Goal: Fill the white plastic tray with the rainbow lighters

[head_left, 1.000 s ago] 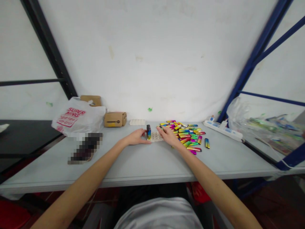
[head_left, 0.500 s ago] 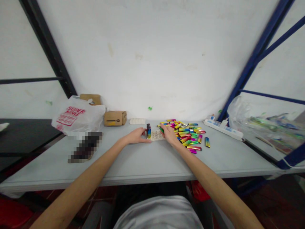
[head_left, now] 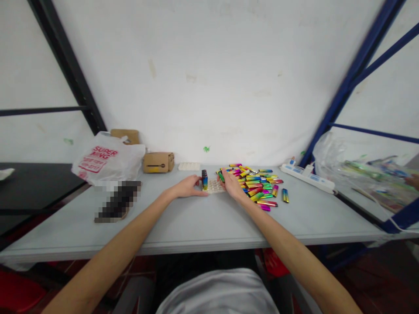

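My left hand curves, thumb spread, at the tray's nine o'clock; my right hand grips a green piece at three.

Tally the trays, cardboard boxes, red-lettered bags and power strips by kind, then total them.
Trays: 2, near tray and far tray
Cardboard boxes: 2, front box and back box
Red-lettered bag: 1
Power strip: 1
Total: 6

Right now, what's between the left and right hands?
Head view: upright lighters by the left hand, then pale tray up to the right hand, which holds a green lighter.
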`<state>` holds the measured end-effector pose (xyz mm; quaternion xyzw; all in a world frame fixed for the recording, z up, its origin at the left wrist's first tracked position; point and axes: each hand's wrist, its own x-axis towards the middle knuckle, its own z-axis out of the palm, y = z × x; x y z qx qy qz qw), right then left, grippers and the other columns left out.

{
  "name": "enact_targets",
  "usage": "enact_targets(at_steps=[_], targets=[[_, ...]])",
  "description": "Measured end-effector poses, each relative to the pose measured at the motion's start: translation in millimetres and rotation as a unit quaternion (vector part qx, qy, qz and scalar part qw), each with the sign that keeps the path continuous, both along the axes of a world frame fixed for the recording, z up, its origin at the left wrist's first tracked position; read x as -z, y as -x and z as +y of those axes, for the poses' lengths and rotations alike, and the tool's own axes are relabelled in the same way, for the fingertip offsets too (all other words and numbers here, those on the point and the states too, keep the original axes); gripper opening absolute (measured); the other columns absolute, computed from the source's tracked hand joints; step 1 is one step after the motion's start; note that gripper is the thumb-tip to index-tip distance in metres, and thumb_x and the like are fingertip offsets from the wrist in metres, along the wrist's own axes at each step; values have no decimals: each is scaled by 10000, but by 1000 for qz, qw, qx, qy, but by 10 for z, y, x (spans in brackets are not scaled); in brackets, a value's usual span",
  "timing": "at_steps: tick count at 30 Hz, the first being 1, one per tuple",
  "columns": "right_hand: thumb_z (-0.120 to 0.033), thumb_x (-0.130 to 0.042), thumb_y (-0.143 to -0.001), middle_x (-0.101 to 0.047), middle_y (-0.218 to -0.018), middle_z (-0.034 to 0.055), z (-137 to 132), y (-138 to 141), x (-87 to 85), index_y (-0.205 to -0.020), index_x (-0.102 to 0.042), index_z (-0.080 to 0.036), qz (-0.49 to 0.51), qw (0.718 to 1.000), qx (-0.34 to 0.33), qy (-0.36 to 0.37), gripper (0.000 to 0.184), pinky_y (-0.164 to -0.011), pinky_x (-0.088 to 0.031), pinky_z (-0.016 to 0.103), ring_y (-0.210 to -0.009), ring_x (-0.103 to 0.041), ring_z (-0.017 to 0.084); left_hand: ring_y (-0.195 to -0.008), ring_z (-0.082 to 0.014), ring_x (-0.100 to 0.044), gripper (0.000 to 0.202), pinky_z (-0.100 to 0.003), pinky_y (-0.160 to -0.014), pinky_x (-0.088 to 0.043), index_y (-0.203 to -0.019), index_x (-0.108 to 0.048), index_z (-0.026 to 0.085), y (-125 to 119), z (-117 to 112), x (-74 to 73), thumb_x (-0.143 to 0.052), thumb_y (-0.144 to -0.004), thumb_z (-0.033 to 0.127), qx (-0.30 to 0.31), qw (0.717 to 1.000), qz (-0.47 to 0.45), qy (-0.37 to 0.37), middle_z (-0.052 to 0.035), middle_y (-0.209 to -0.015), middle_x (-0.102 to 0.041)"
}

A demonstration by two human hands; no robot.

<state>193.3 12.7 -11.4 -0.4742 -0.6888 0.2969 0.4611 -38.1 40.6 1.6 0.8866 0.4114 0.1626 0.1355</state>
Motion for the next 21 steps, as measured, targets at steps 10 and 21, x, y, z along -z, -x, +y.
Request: enact_targets(at_steps=[10, 21], targets=[[-500, -590, -905, -632, -942, 55, -99, 60, -48, -979, -648, -179, -41, 988, -46, -144, 335, -720, -486, 256, -848, -586, 162, -804, -228, -570, 746, -305, -714, -443, -1132, -648, 156, 1, -2, 19, -685, -656, 731, 1, 1000, -16, 7, -58, -904, -631], [-427, -568, -963, -719, -830, 38, -110, 58, -62, -1043, -673, -173, -145, 974, -30, -172, 286, -690, -435, 239, -718, -637, 152, -799, -235, -570, 744, -313, -704, -442, -1108, -642, 141, -1, -11, 6, -676, -667, 739, -2, 1000, 1, 3, -71, -920, -629]])
